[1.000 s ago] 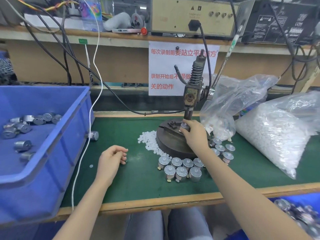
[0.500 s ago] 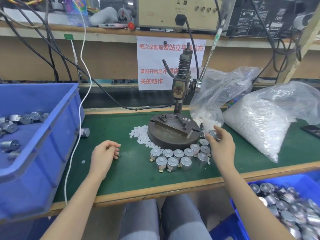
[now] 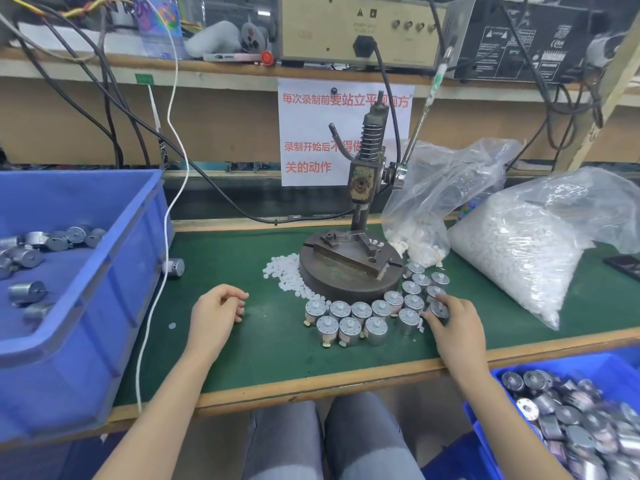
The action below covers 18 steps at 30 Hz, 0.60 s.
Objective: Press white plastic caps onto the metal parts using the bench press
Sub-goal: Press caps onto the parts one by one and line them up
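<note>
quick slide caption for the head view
Right hand grips a metal part beside the bench press; left hand rests on the green mat near loose white caps.

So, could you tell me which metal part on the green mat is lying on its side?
The lone metal part beside the left blue bin; the cluster by the press stands upright.

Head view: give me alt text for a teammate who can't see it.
The right hand grips a metal part at the right end of a cluster of upright metal parts in front of the bench press. The left hand rests curled on the green mat near a pile of white caps.
</note>
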Each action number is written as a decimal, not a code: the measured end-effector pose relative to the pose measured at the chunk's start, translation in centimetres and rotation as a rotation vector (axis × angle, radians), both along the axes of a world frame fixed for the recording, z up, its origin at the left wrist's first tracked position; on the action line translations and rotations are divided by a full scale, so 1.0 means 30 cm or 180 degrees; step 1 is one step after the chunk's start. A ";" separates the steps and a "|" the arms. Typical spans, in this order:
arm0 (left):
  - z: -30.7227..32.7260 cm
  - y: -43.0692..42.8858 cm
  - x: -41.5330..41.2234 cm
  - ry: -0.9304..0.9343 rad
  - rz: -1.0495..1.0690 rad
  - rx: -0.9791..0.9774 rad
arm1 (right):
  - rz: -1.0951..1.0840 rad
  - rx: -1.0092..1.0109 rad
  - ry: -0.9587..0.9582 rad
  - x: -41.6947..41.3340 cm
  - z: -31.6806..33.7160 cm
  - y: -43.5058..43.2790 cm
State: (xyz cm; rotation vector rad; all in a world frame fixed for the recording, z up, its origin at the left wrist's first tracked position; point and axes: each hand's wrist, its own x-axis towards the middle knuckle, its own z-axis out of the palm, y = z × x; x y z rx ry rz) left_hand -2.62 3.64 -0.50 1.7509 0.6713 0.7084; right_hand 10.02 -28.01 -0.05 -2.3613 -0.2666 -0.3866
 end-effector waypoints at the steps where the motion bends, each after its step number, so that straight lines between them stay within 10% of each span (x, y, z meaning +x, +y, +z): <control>1: 0.001 -0.003 -0.002 0.0025 -0.0005 0.0036 | 0.0011 -0.0012 0.0024 -0.002 0.001 0.000; 18: 0.039 -0.114 0.164 0.1004 -0.0480 0.2412 | 0.1037 -0.0327 -0.0810 -0.099 0.129 0.346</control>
